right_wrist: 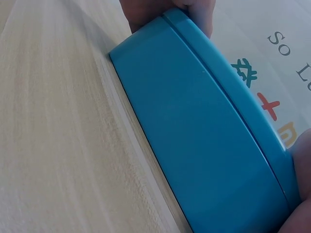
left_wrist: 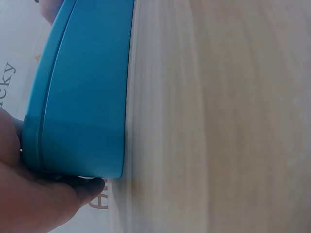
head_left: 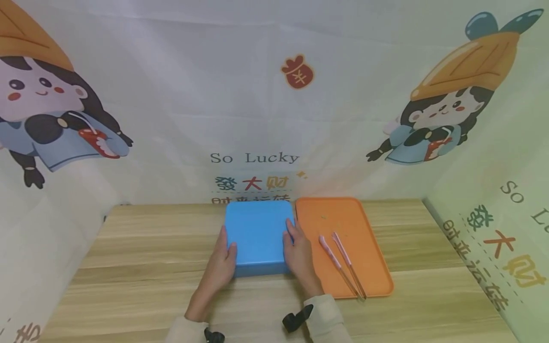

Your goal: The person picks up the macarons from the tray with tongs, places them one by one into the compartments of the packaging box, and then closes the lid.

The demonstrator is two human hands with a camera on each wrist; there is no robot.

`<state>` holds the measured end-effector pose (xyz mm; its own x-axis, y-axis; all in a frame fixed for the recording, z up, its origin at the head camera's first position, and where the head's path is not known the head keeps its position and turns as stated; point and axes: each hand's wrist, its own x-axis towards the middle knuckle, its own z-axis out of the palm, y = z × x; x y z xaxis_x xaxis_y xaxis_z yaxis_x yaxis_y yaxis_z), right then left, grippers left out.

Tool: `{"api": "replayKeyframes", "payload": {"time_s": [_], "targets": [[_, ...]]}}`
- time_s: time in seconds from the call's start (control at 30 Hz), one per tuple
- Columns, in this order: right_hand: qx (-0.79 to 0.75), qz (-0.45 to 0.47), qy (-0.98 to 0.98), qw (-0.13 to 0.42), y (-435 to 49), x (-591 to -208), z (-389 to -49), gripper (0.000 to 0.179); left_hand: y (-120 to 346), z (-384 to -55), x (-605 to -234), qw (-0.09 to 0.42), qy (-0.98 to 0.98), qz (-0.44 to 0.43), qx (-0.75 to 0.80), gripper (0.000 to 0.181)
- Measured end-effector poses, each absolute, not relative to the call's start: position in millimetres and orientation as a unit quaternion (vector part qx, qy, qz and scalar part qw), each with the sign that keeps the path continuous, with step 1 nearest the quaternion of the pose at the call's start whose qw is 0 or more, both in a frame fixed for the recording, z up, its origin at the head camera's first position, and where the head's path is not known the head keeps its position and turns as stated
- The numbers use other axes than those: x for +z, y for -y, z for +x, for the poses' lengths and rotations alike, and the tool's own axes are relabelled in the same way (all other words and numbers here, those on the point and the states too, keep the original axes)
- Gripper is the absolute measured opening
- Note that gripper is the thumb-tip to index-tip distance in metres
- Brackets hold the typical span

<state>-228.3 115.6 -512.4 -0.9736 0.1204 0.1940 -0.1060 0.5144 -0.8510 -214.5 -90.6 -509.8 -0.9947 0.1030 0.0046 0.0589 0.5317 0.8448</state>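
Observation:
A blue rectangular lidded box (head_left: 259, 233) is between my two hands near the back of the table. My left hand (head_left: 221, 262) grips its left side, with the thumb by the front corner of the lid. On the opposite side my right hand (head_left: 299, 253) holds the box, thumb and fingers at the lid's edge. In the left wrist view a seam runs between the lid and the body of the box (left_wrist: 87, 97). Whether the underside of the box (right_wrist: 184, 126) touches the wood cannot be told for certain. Its inside is hidden.
An orange tray (head_left: 373, 267) lies directly right of the box. A pair of metal tongs (head_left: 346, 269) with pink-patterned ends rests on it, its bent end near the front rim. The wooden table (head_left: 150, 267) meets a printed cloth backdrop (head_left: 171, 95) behind and at the sides.

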Motion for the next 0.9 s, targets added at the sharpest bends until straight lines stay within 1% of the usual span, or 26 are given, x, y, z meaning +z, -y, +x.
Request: {"api": "replayKeyframes", "payload": {"time_s": [0.47, 0.9], "targets": [[0.496, -0.002, 0.859, 0.123, -112.9, -514.4, -226.8, 0.044, 93.4, -216.3, -513.2, 0.027, -0.88, 0.059, 0.47, 0.059], [0.499, -0.017, 0.86, 0.102, -115.4, -518.8, -225.5, 0.046, 90.6, -215.3, -512.5, 0.033, -0.874, 0.054, 0.482, 0.059]]}}
